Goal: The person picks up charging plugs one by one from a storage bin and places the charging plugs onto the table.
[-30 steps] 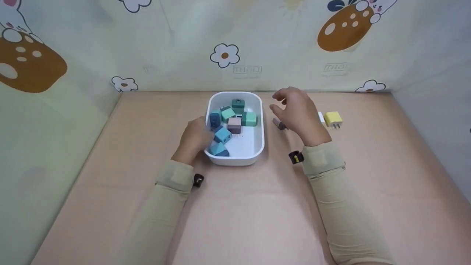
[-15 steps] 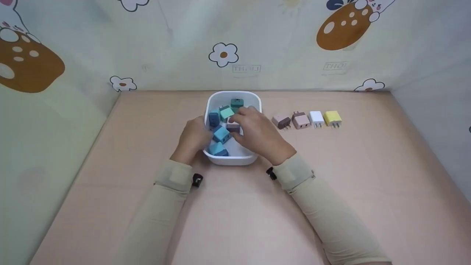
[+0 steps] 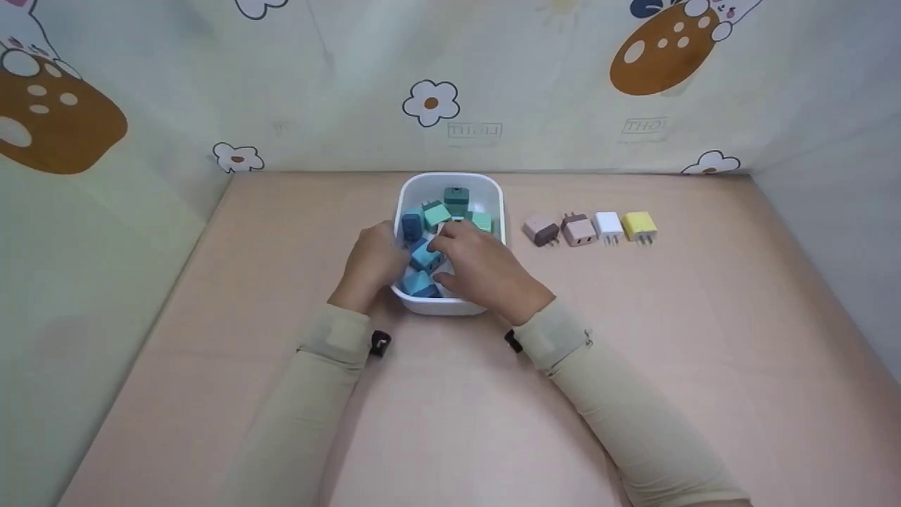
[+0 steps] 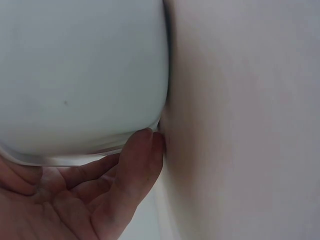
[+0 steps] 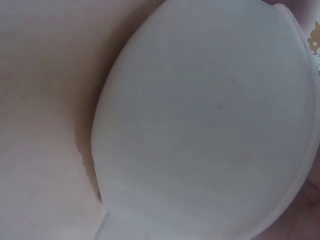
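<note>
A white plastic tub (image 3: 450, 306) holds several teal, green and blue two-pin charger plugs. My left hand (image 3: 376, 260) grips the tub's left wall; in the left wrist view its fingers (image 4: 135, 170) lie against the outside, near the base. My right hand (image 3: 486, 271) reaches into the tub from the right, with forefinger and thumb apart beside a blue charger plug (image 3: 426, 257). It covers the spot of a mauve charger plug seen earlier, and I cannot tell whether it holds one. The right wrist view shows mostly the tub's outer wall (image 5: 200, 120).
Right of the tub, a row of charger plugs lies on the pink table (image 3: 450, 422): a two-tone mauve one (image 3: 540, 231), a pink one (image 3: 578, 230), a white one (image 3: 608, 227) and a yellow one (image 3: 640, 226). A patterned curtain (image 3: 338, 91) stands behind.
My right hand has moved left from the row of charger plugs into the tub, then slightly toward me, hiding the mauve charger plug there. My left hand has stayed at the tub.
</note>
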Tool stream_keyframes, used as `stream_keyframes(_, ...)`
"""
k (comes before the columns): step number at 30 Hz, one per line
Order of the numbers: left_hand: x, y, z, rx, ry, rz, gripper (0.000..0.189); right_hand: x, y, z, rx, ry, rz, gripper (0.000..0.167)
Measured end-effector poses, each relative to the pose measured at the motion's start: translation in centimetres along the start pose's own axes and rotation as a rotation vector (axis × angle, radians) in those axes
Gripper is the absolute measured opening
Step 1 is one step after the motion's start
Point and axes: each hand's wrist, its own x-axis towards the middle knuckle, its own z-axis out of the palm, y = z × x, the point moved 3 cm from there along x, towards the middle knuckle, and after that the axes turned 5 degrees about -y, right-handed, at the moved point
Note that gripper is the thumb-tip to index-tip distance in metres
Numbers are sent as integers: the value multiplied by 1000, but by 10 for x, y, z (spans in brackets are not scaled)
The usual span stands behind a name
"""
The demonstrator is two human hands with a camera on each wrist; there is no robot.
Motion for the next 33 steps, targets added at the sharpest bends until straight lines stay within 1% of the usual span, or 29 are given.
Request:
stream_keyframes(5,1,0,-1,31,13,28,41,0,-2,2,-5,-17,-25,43)
stream_keyframes(10,1,0,0,19,1,14,42,0,0,5,72,-47,-58,47)
stream_keyframes(14,0,0,0,16,3,16,40,1,3,8,131,-80,-82,44)
stream_keyframes(18,-1,0,0,3,1,17,40,3,7,12,201,-125,-62,39)
stream_keyframes(22,-1,1,0,-11,-5,8,41,3,11,13,274,-168,-12,36)
stream_keyframes(27,-1,2,0,-21,-13,-8,44,4,13,14,324,-212,33,34)
stream_keyframes(30,-1,2,0,-13,-10,-11,45,4,14,15,335,-226,32,32)
stream_keyframes(33,-1,3,0,9,-4,-10,45,5,14,16,334,-248,10,34)
